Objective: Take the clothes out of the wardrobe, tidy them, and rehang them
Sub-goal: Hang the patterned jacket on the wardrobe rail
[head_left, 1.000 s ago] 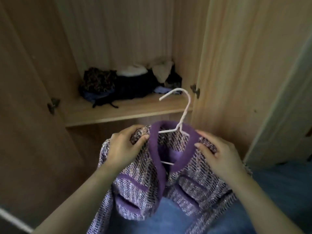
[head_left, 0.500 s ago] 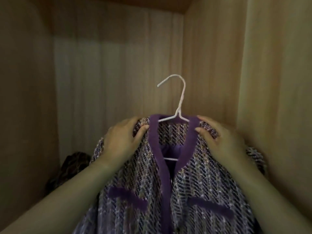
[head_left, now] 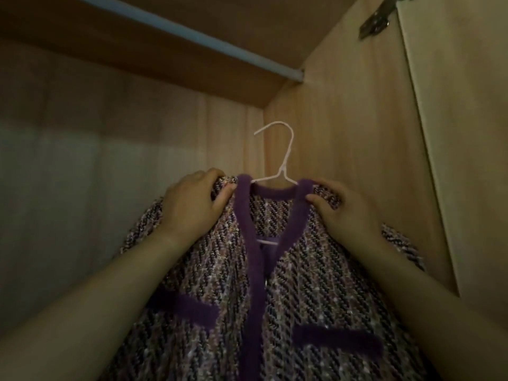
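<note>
- Left grip [head_left: 192,204]: the fingers curl over the top of one shoulder of a purple-and-black tweed jacket with plain purple trim [head_left: 310,284]. The thumb lies on the front cloth, just beside the collar band. This grip holds the jacket.
- Right grip [head_left: 349,213]: the fingers wrap over the other shoulder and the thumb tip touches the outer edge of the purple trim. This grip also holds the jacket.
- Jacket: it hangs between and below the two grips, front facing the camera and closed down the middle. Two purple pocket bands sit lower down, one beside each forearm. The hem is out of frame.
- Thin white wire hanger [head_left: 284,167]: it sits inside the jacket's neck. Its sloping arms emerge between the two grips and its lower bar shows in the V-opening below them. The hook rises above both grips, nearer the right grip, with its open end pointing towards the left grip's side.
- Pale metal hanging rail [head_left: 198,37]: it is well above both grips and runs diagonally to the right-hand wall. The hook stands below it and apart from it.
- Light wooden wardrobe [head_left: 343,119]: the back panel lies beyond the grips and the side wall is just right of the right grip.
- Wardrobe door [head_left: 453,133]: it stands right of the right grip, with a metal hinge [head_left: 376,19] high above.
</note>
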Demonstrator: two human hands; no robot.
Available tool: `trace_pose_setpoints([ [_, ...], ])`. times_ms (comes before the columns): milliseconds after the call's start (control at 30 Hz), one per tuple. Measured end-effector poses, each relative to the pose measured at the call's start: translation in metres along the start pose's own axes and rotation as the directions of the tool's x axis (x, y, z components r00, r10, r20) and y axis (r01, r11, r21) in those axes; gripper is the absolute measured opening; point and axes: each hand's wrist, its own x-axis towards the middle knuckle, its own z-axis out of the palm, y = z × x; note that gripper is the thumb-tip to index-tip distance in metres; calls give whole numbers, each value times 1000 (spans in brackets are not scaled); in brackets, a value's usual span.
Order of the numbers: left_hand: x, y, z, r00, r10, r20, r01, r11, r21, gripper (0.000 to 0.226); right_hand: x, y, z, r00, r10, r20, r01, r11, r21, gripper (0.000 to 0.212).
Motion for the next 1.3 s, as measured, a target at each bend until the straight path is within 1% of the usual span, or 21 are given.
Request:
trace_pose_setpoints([
  [67, 28, -11, 15, 999, 1, -33, -2, 999, -37, 42, 23, -1, 9, 997, -17, -79, 14, 999, -36, 30],
  [133, 51, -20, 27, 998, -28, -60, 23, 997, -80, 40, 45, -2, 13, 985, -66, -158, 46, 991, -122, 30],
  [200, 69, -27, 39, 993, -64, -97, 52, 991, -121, 46, 67, -3, 15, 973, -97, -211, 50, 975, -216, 30],
  [267, 80, -31, 53, 992, -77, -99, 62, 988, -140, 54, 88, -4, 16, 963, -108, -246, 39, 962, -272, 30],
  [333, 87, -30, 67, 996, -70, -51, 61, 985, -160, 61, 106, -6, 19, 958, -118, -261, 34, 951, -307, 30],
  [400, 94, -28, 81, 998, -57, 16, 59, 974, -217, 65, 126, -7, 22, 958, -119, -260, 27, 943, -331, 31],
  [467, 104, -25, 94, 993, -46, 105, 74, 958, -278, 62, 147, -7, 23, 961, -106, -255, 10, 937, -350, 31],
  [533, 119, -21, 105, 982, -25, 190, 80, 954, -289, 57, 171, -8, 22, 960, -101, -261, -4, 927, -374, 31],
  [600, 137, -16, 114, 980, -5, 198, 63, 957, -284, 58, 197, -9, 19, 956, -104, -275, -12, 921, -389, 29],
  [700, 164, -13, 125, 988, -11, 157, 54, 960, -276, 59, 238, -10, 17, 945, -141, -296, 1, 903, -429, 27],
  [767, 176, -11, 135, 991, -23, 130, 56, 964, -260, 63, 262, -10, 18, 947, -134, -292, -15, 889, -457, 26],
  [833, 183, -9, 147, 991, -38, 125, 70, 963, -262, 61, 281, -11, 20, 956, -113, -271, -38, 868, -494, 26],
  [933, 186, -11, 167, 989, -48, 140, 90, 947, -307, 58, 296, -10, 29, 966, -105, -236, -43, 834, -549, 26],
  [1033, 187, -15, 187, 994, -52, 92, 80, 939, -334, 58, 304, -5, 39, 968, -135, -210, -8, 823, -569, 25],
  [1133, 186, -16, 199, 989, -111, 94, 139, 910, -391, 54, 313, 0, 50, 976, -114, -186, -13, 820, -572, 25],
  [1200, 183, -14, 204, 987, -125, 105, 158, 899, -410, 56, 314, 5, 60, 983, -114, -145, 11, 821, -571, 24],
  [1300, 173, -15, 215, 992, -80, 93, 108, 931, -349, 66, 307, 13, 69, 974, -199, -104, 93, 779, -620, 22],
])
